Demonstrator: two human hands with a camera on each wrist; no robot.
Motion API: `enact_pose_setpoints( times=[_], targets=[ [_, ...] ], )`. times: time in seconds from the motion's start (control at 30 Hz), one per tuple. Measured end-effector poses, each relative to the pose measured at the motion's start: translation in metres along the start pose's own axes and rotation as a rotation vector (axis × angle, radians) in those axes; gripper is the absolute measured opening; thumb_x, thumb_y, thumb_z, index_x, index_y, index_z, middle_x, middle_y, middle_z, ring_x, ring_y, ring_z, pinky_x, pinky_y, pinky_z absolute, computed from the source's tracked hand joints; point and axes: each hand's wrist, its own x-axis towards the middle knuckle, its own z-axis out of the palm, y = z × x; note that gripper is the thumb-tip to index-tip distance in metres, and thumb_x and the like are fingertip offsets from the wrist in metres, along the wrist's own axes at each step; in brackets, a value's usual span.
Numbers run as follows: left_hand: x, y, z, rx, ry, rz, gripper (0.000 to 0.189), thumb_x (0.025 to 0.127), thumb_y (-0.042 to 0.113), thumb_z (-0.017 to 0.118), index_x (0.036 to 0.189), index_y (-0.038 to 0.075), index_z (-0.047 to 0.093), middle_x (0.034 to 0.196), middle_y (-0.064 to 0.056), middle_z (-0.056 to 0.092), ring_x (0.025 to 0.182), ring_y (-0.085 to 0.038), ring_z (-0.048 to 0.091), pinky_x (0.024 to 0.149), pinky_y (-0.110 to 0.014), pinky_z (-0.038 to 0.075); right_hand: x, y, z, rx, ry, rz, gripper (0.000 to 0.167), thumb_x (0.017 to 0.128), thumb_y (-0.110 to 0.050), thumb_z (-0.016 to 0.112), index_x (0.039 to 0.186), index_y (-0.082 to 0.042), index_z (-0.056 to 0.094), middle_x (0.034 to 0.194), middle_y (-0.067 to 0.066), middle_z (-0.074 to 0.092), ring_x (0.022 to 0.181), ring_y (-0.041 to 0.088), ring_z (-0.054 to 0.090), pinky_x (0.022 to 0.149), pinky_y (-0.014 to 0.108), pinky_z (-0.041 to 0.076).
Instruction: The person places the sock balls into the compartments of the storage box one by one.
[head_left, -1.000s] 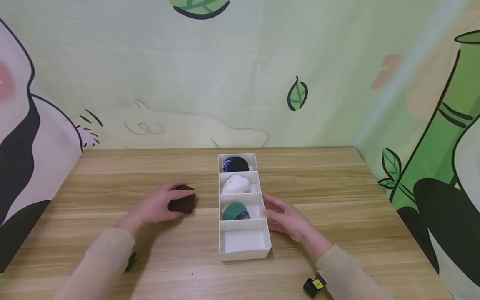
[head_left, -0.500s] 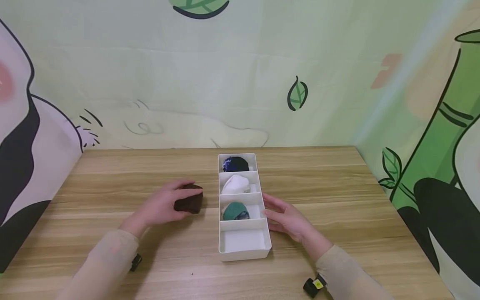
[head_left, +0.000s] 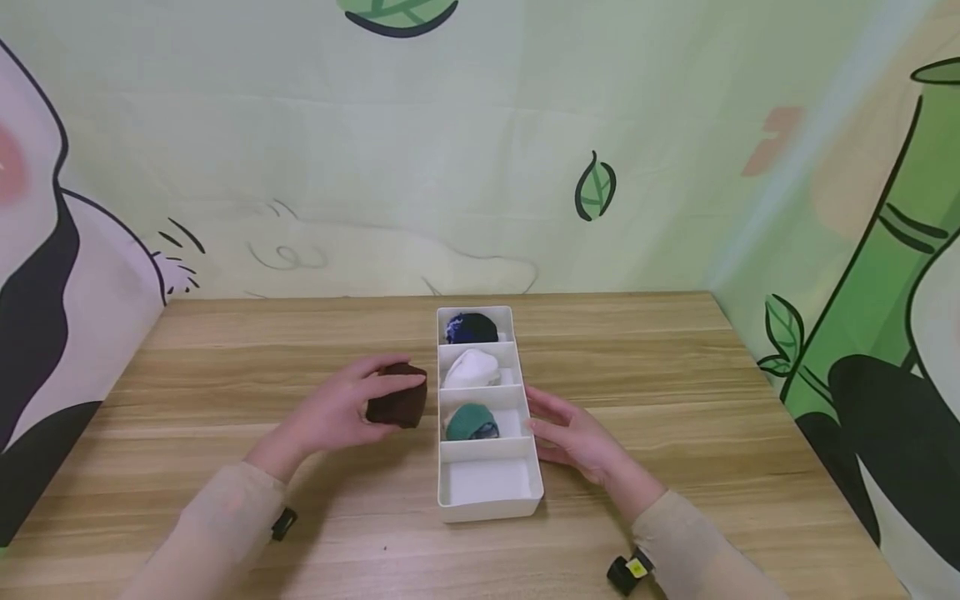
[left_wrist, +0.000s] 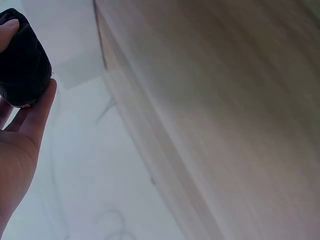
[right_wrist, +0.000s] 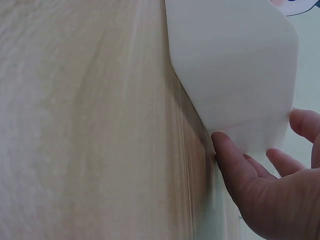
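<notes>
My left hand (head_left: 337, 412) pinches a bundle of dark brown rolled-up socks (head_left: 400, 400) between thumb and fingers, just left of the white divided box (head_left: 491, 512). In the left wrist view the same dark socks (left_wrist: 25, 70) are seen close, with fingers beneath them. My right hand (head_left: 577, 437) rests its fairly straight fingers on the box's right side; the right wrist view shows fingertips against the box wall (right_wrist: 235, 75). From the back, the compartments hold a navy and black bundle (head_left: 474, 328), a white bundle (head_left: 472, 368) and a green bundle (head_left: 472, 422). The front compartment (head_left: 487, 482) shows its bare floor.
The wooden table (head_left: 637, 358) reaches back to a wall hanging (head_left: 480, 167) printed with leaves and bamboo. Small black wrist devices, such as the one on the right (head_left: 628, 572), sit under both sleeves.
My left hand has moved right with the dark brown socks, bringing them from well left of the box to close beside it. My right hand and the box have stayed put.
</notes>
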Motion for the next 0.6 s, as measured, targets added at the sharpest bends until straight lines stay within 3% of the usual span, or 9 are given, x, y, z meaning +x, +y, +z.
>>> enact_pose_setpoints(
  times=[0.17,0.6],
  targets=[
    [0.009,0.011,-0.005,-0.037,0.009,0.054,0.069,0.07,0.013,0.089,0.134,0.022,0.064,0.145,-0.014,0.048,0.123,-0.034,0.051,0.089,-0.048,0.052,0.0,0.0,0.0,-0.004,0.0,0.002,0.06,0.101,-0.009,0.054,0.156,-0.006,0.028,0.156,0.024,0.03,0.13,0.042,0.048,0.1,0.047,0.046],
    [0.035,0.041,-0.004,-0.113,-0.068,0.299,0.067,0.07,0.009,0.087,0.132,0.017,0.062,0.142,-0.018,0.047,0.126,-0.035,0.049,0.097,-0.046,0.048,0.001,0.0,0.001,-0.004,0.02,0.012,0.062,0.1,-0.011,0.058,0.155,-0.006,0.03,0.156,0.024,0.031,0.128,0.043,0.05,0.099,0.048,0.047]
  ],
)
